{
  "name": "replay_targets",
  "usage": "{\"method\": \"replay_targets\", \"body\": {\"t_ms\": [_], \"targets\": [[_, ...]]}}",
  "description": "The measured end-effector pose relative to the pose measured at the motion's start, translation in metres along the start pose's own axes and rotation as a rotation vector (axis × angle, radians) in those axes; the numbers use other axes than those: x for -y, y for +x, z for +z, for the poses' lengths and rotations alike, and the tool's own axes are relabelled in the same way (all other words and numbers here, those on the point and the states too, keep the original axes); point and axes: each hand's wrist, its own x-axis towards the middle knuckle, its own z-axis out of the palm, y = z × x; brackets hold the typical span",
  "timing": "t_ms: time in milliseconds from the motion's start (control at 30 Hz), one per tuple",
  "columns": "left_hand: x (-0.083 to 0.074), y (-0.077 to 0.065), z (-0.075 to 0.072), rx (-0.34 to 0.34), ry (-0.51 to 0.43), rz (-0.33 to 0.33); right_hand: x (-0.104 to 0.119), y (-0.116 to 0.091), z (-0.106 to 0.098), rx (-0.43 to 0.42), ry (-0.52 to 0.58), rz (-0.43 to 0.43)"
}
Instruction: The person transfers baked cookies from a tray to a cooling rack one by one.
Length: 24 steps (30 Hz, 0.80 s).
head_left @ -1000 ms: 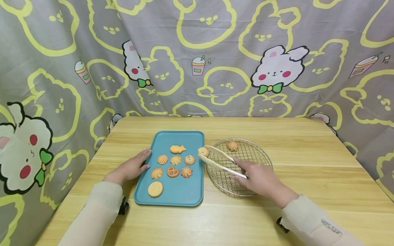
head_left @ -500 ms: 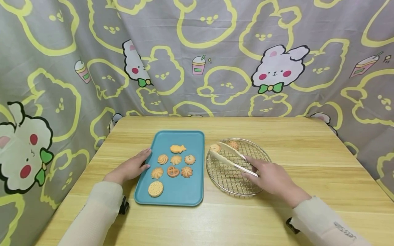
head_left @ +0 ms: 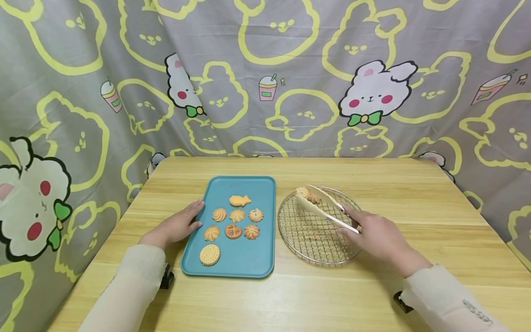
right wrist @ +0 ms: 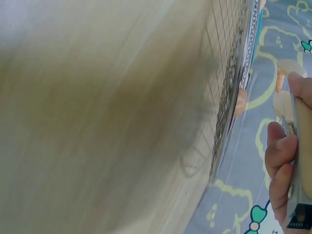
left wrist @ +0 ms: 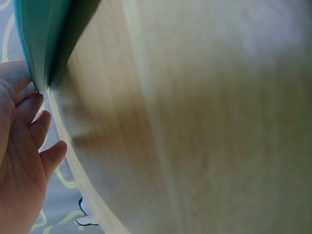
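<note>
My right hand grips metal tongs with cream-coloured tips. Between those tips is a round cookie with a scalloped rim, over the far side of the round wire rack. Overlapping it in the head view is a brown flower-shaped cookie on the rack. On the left, my left hand touches the left rim of a blue tray, fingers relaxed. In the left wrist view, the left fingertips lie right at the tray's edge.
Several cookies lie on the tray, among them a fish-shaped cookie, a pretzel-shaped cookie and a large round cookie. The wooden table ends at a patterned grey curtain.
The right hand has carried the tongs and the round cookie rightward, from the tray's right edge to beside the flower-shaped cookie over the rack. The left hand and tray have stayed put.
</note>
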Motion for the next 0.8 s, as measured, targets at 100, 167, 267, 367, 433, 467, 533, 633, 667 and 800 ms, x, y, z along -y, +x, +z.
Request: {"method": "replay_targets", "body": {"t_ms": [100, 167, 267, 367, 433, 467, 533, 633, 667, 800], "targets": [[-0.001, 0.000, 0.000, 0.000, -0.001, 0.001, -0.005, -0.002, -0.004, 0.002, -0.010, 0.020], [-0.001, 0.000, -0.001, -0.001, 0.001, 0.002, -0.007, -0.003, -0.007, -0.001, -0.015, 0.029], [-0.001, 0.000, -0.001, -0.002, 0.003, 0.003, -0.012, -0.004, -0.011, -0.011, -0.026, 0.032], [-0.001, 0.000, -0.001, 0.001, 0.004, 0.002, -0.017, -0.005, -0.013, -0.022, -0.040, 0.035], [-0.001, 0.000, -0.001, 0.000, 0.005, 0.003, -0.020, -0.006, -0.015, -0.020, -0.045, 0.043], [-0.001, 0.000, -0.001, 0.000, 0.002, 0.003, -0.022, -0.006, -0.016, -0.019, -0.048, 0.046], [0.000, 0.001, -0.001, -0.001, 0.001, 0.003, -0.024, -0.006, -0.017, -0.016, -0.052, 0.056], [0.000, 0.001, 0.000, -0.002, 0.000, 0.004, -0.028, -0.006, -0.019, -0.005, -0.058, 0.064], [0.000, 0.001, 0.000, -0.001, 0.000, 0.004, -0.029, -0.006, -0.019, -0.003, -0.063, 0.066], [0.000, 0.001, -0.001, -0.002, 0.007, 0.005, -0.033, -0.008, -0.019, 0.013, -0.063, 0.080]]}}
